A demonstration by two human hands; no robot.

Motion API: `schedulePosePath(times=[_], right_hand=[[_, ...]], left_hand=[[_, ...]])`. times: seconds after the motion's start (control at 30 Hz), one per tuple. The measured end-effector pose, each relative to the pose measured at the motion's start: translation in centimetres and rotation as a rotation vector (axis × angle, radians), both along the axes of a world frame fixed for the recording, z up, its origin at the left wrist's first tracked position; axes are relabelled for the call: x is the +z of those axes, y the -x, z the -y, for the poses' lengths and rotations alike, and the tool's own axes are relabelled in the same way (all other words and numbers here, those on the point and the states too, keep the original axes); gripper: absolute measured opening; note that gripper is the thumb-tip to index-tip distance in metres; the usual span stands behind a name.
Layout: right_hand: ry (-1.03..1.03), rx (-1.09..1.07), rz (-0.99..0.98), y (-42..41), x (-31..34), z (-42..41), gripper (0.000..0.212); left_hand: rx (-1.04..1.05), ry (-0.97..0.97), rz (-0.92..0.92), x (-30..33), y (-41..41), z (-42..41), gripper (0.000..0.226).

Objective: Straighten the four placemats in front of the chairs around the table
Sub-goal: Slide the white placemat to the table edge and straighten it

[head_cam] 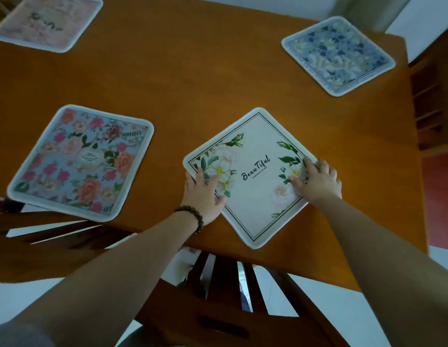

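A white placemat (253, 194) with green leaves and the word "Beautiful" lies turned like a diamond near the table's front edge. My left hand (202, 194) presses flat on its left corner, a bead bracelet on the wrist. My right hand (315, 181) rests on its right corner, fingers spread. A blue placemat with pink roses (80, 161) lies to the left, slightly skewed. A navy and cream floral placemat (338, 56) sits rotated at the far right. A pink placemat (47, 21) lies at the far left corner.
The orange-brown wooden table (192, 83) holds all the mats. A dark wooden chair back (217, 309) stands right below me. Another chair (42, 229) is at the left, and one (430, 96) at the right side.
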State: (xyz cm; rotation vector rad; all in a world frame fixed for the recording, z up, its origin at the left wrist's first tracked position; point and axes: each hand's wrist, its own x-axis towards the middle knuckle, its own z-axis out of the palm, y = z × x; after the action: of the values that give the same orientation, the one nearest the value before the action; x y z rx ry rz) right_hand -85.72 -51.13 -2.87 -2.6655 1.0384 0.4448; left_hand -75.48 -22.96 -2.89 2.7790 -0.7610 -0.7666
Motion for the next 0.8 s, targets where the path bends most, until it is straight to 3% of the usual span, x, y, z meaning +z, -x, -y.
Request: schedulePosePath(times=[0.27,0.63,0.8], right_hand=[[0.1,-0.141,-0.032,4.4,-0.1,-6.0,0.08],[0.128,-0.287,0.003,6.1,-0.1,-13.5,0.082],[0.118,-0.272,0.059,7.2,0.0,-14.8,0.066]], left_hand=[[-0.149,0.11,-0.05,1.0,-4.9,-1.3,0.053],[-0.101,-0.014,0.032,0.5,-1.0,-4.5,0.096],[-0.109,-0.03,0.033,0.1,-0.3,-5.7,0.108]])
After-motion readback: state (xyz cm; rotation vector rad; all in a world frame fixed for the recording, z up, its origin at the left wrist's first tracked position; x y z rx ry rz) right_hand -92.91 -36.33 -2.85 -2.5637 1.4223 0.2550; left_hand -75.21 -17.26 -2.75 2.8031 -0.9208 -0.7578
